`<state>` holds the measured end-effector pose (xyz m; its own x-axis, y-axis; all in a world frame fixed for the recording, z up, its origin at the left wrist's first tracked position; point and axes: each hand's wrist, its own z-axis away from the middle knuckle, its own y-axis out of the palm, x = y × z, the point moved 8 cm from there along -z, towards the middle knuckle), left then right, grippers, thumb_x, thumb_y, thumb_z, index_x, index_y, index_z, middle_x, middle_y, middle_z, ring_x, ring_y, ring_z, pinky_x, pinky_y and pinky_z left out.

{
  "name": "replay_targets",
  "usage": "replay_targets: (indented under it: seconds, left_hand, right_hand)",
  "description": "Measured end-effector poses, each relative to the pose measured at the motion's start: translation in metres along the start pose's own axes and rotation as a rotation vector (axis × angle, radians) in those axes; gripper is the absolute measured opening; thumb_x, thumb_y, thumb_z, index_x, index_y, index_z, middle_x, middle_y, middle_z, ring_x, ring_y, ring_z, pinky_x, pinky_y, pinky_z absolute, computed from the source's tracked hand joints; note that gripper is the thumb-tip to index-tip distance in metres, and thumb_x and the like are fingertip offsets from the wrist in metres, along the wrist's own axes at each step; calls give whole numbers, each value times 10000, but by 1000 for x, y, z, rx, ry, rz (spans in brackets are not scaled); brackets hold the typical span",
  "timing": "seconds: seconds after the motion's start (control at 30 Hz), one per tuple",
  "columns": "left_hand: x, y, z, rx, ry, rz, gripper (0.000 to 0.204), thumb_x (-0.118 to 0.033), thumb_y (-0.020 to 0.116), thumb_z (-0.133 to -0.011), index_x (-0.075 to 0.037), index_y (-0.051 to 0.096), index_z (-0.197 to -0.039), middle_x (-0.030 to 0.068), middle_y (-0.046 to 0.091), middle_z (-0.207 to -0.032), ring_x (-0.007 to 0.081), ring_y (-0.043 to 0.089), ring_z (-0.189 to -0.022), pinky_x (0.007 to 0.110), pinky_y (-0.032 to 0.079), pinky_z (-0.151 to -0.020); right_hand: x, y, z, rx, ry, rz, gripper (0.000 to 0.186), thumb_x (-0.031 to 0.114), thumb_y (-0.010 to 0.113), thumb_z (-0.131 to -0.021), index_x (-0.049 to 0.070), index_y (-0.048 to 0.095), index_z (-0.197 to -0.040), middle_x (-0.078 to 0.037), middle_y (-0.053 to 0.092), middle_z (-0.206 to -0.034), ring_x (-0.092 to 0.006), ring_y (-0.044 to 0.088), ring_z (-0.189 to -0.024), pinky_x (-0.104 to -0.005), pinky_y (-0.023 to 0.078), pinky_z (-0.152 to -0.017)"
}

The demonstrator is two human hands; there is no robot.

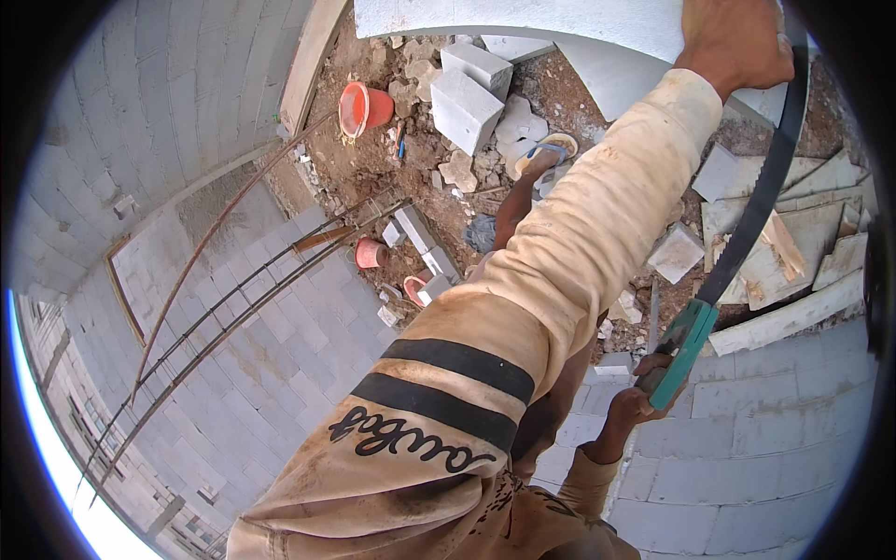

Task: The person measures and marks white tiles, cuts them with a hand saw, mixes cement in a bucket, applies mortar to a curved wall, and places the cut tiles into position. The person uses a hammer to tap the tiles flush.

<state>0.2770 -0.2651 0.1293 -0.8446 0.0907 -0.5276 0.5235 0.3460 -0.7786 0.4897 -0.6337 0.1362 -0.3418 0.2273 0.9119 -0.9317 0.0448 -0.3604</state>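
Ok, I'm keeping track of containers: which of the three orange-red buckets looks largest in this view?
The topmost bucket, closest to the long wooden plank. It appears clearly bigger than the middle bucket and the lowest bucket, both near pale blocks.

Blk cursive script (411, 443) on L sleeve (597, 215) & shirt (537, 532).

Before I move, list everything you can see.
Handsaw: 1, green handle, dark blade, right side.
Large block: 1, white, top edge.
Buckets: 3, orange-red, left of centre.
Loose blocks: many, whitish, on brown ground.
Boards: several, brown and whitish, right.
Metal rods: at least 3, dark and rusty, left.
Block walls: at least 2, grey, left and lower right.
Sandal: 1, pale with blue strap, upper centre.
Sleeves: 2, tan, centre and bottom.
Left hand: 1, bare, on large block, upper right.
Right hand: 1, bare, around handsaw, lower right.
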Motion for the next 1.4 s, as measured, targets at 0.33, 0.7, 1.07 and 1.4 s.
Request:
replay_targets:
  seconds: [0.33, 0.7, 1.07, 1.4]
  left_hand:
    - [20, 6, -8, 212, -70, 181, 264, -273, 714, -861, -27, 704, -956, 157, 732, -926, 309, 695, -914, 431, 503, -870]
    - [21, 2, -15, 178, 8, 264, 150, -118, 686, -909, 30, 662, -913, 104, 716, -821, 164, 626, -744, 309, 502, -747]
    - [23, 6, -10, 233, -6, 331, 98, -63, 658, -958, 27, 651, -921, 41, 683, -835, 109, 555, -753, 263, 467, -710]
    - [32, 12, -15, 250, -48, 370, 116, -69, 651, -967, 33, 641, -914, 50, 669, -823, 121, 562, -765, 267, 474, -724]
  right_hand:
    - [23, 2, -9, 96, -13, -36, 996, 760, 574, -895, -33, 508, -1493, -209, 759, -1130, -318, 776, -976, -408, 620, -819]
    - [11, 47, -52, 176, 12, -45, 860, 628, 673, -860, 62, 547, -1494, -196, 712, -1205, -421, 702, -1015, -433, 558, -872]
    - [39, 22, -66, 88, -96, -12, 903, 600, 718, -828, 62, 518, -1525, -114, 684, -962, -314, 698, -755, -434, 555, -683]
    - [23, 26, -38, 109, -59, 45, 908, 526, 780, -742, 148, 533, -1530, -60, 663, -875, -264, 704, -757, -405, 587, -690]
